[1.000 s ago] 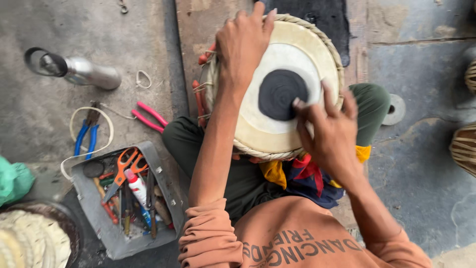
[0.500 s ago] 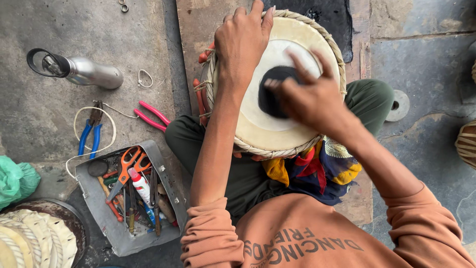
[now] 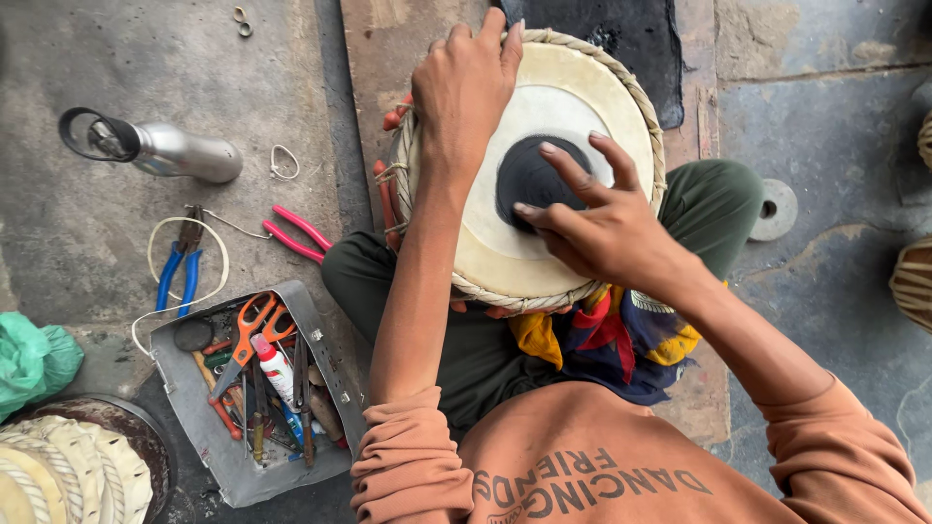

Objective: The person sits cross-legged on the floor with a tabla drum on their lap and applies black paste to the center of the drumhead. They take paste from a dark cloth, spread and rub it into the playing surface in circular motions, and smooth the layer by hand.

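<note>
A round drum [image 3: 485, 247] with a cream skin, a black centre spot [image 3: 524, 175] and a braided rim rests on my lap over a colourful cloth [image 3: 602, 340]. My left hand [image 3: 464, 87] reaches across and grips the drum's far rim, fingers curled over the edge. Resting on the skin, my right hand [image 3: 594, 225] has its fingers spread, and the fingertips touch the black spot. It holds nothing.
A grey metal tray [image 3: 330, 388] with orange scissors and several hand tools lies at the left. Blue pliers [image 3: 177, 277], pink pliers [image 3: 296, 235] and a metal flask [image 3: 180, 152] lie on the floor. Green bag [image 3: 34, 354], basin of skins [image 3: 58, 475], metal disc [image 3: 774, 210], black mat [image 3: 631, 29].
My right hand slid up over the black spot and has now drawn back to its lower right, fingertips still on it. My left hand stays on the far rim.
</note>
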